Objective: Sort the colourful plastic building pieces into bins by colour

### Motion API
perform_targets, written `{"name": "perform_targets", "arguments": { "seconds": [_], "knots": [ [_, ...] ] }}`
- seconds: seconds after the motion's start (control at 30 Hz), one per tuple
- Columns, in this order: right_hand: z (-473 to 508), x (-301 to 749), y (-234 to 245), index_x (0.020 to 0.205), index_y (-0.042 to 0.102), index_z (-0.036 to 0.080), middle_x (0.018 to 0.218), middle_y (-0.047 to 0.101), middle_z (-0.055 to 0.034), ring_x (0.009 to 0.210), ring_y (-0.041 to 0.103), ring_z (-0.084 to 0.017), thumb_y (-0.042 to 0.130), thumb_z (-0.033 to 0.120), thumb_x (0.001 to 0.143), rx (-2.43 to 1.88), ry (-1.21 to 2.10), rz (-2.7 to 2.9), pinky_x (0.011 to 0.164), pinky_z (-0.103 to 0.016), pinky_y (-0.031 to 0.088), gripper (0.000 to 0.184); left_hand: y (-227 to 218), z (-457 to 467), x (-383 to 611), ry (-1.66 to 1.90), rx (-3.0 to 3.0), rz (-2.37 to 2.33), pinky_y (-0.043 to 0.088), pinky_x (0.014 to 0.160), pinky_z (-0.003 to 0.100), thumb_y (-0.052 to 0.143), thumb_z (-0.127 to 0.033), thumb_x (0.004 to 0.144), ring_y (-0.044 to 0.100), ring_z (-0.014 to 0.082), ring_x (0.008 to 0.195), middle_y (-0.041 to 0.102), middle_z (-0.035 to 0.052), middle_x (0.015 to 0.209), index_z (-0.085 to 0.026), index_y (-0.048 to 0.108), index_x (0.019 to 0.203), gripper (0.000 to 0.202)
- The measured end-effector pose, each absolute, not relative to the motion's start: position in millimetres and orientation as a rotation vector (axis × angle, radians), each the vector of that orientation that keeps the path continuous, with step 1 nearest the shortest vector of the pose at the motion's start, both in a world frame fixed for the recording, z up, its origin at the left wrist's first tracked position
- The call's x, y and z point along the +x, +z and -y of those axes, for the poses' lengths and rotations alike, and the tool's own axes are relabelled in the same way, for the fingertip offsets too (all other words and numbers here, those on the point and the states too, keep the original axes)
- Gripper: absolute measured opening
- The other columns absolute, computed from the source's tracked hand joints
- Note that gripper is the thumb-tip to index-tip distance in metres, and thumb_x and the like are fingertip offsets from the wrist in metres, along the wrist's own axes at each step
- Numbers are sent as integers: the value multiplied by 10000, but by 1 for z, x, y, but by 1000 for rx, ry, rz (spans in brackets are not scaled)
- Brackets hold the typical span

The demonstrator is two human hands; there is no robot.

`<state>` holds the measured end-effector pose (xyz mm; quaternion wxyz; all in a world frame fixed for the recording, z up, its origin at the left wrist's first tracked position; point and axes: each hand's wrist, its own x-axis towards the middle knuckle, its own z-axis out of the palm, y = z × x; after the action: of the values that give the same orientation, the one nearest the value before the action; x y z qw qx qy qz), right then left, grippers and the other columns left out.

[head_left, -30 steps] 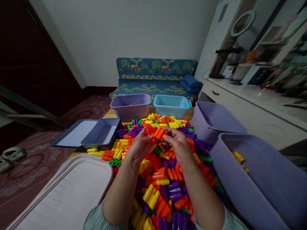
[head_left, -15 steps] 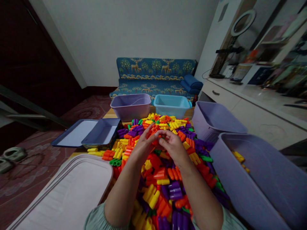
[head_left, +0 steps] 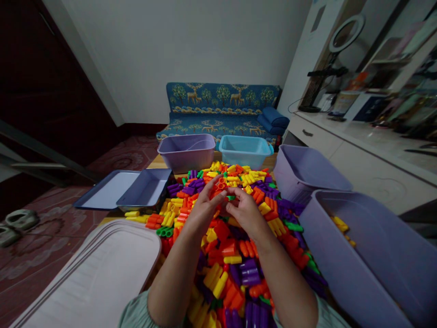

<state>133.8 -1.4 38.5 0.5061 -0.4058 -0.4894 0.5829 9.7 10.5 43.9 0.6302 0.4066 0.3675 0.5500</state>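
Note:
My left hand (head_left: 204, 206) is over the middle of a pile of plastic tube blocks (head_left: 251, 273), coloured orange, yellow, purple, red and green. An orange tube block (head_left: 221, 184), its round openings facing me, shows between its thumb and fingers. My right hand (head_left: 246, 209) is close beside it, fingers bent inward toward the left thumb. Whatever lies between its thumb and fingers is mostly hidden. The fingertips of both hands nearly meet above the pile.
A purple bin (head_left: 187, 157) and a light blue bin (head_left: 244, 152) stand at the back. Two more purple bins line the right, the nearer bin (head_left: 362, 241) holding some yellow blocks. An opened blue tin (head_left: 145, 189) and stacked white lids (head_left: 102, 273) are at left.
My right fingertips have drawn slightly away from the left thumb, widening the gap between the hands. The pile and bins look the same.

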Motion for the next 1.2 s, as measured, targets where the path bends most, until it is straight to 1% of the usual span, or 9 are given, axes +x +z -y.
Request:
{"name": "perform_targets", "arguments": {
  "seconds": [0.17,0.33,0.47,0.6,0.7,0.83,0.97,1.03,1.2],
  "knots": [
    [1,133,37,1003,618,216,781,677,18,689,662,-163,686,208,672,-997,1384,1233,686,-305,552,339,44,-11,9,1262,934,-831,496,807,265,752,-262,722,635,204,977,656,78,1176,-271,570,1316,621],
    [2,133,40,945,636,214,768,637,28,628,597,-126,663,185,668,-1033,1268,1340,597,-245,504,280,46,-10,10,1285,929,-801,504,790,256,757,-252,711,639,197,973,637,81,1226,-262,577,1297,614],
    [5,134,44,937,574,218,864,627,27,649,606,-119,702,216,657,-1020,1301,1308,589,-236,500,308,48,-8,13,1269,883,-855,512,721,233,767,-286,706,654,184,915,653,85,1182,-242,569,1291,619],
    [5,134,44,929,572,204,930,612,3,740,609,-127,723,251,666,-1052,1200,1308,647,-244,519,306,51,-6,14,1285,808,-861,520,706,221,756,-349,725,657,179,912,653,94,1168,-203,585,1253,574],
    [3,135,45,950,576,201,932,615,-11,722,602,-128,731,302,674,-1083,1126,1255,644,-260,535,332,53,-5,12,1214,800,-862,541,681,253,724,-416,757,661,203,931,626,115,1222,-221,568,1280,580],
    [-1,141,46,1044,595,213,977,650,-34,755,638,-165,707,345,703,-1084,1103,1204,614,-281,560,383,53,-5,8,1136,893,-917,564,717,303,741,-425,748,662,213,946,622,125,1228,-253,508,1350,668],
    [-5,144,41,1055,613,195,995,670,-62,839,652,-202,700,377,714,-1123,1032,1227,653,-301,571,396,54,-6,6,1119,1005,-961,574,749,332,781,-438,696,656,217,946,640,122,1188,-194,598,1254,636],
    [-6,144,38,1052,610,187,985,671,-68,799,656,-200,705,405,709,-1140,1048,1202,631,-305,572,417,55,-7,5,1108,1046,-958,574,740,327,776,-464,690,654,220,941,668,114,1130,-163,637,1191,601],
    [-5,141,40,1035,612,194,867,657,-23,520,594,-128,714,495,703,-1174,1121,1148,475,-265,515,460,53,-9,4,1134,1083,-952,555,675,269,796,-464,654,659,175,819,704,88,1006,-146,655,1147,603]
  ]
}}
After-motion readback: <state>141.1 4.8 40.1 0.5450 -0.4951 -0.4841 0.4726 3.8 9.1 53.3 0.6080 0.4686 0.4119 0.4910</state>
